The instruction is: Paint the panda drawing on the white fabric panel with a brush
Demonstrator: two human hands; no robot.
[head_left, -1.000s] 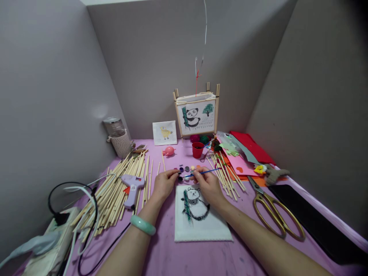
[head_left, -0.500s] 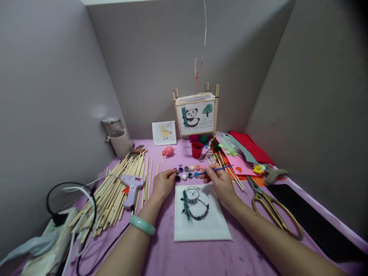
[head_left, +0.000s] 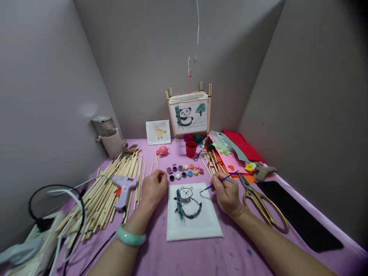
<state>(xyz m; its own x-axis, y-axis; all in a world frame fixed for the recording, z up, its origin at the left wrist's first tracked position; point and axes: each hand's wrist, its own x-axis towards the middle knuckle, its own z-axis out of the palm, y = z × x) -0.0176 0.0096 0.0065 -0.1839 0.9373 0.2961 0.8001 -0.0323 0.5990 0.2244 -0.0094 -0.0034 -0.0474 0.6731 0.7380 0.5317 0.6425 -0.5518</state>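
My right hand (head_left: 227,193) is closed around a thin blue paintbrush (head_left: 221,180). The brush slants down to the left, its tip over the upper right part of a white canvas (head_left: 195,232). A black panda outline with a dark green bamboo stalk (head_left: 179,207) is on the canvas. My left hand (head_left: 155,188), a green bangle (head_left: 130,235) on its wrist, is curled shut on the purple table just left of the canvas, its fingertips partly hidden. Beyond the canvas lie two rows of small paint pots (head_left: 184,174), lids open, in many colours.
A glue gun (head_left: 125,189) and many wooden sticks (head_left: 106,199) lie at left. Gold-handled scissors (head_left: 264,207) and a black flat slab (head_left: 299,214) are at right. Behind stand a red cup (head_left: 191,149), a framed panda lantern (head_left: 189,117) and a chick picture (head_left: 158,132).
My right hand has moved from over the paint pots down to the canvas with the paintbrush. My left hand has drawn back from the pots and curled. The view has shifted slightly.
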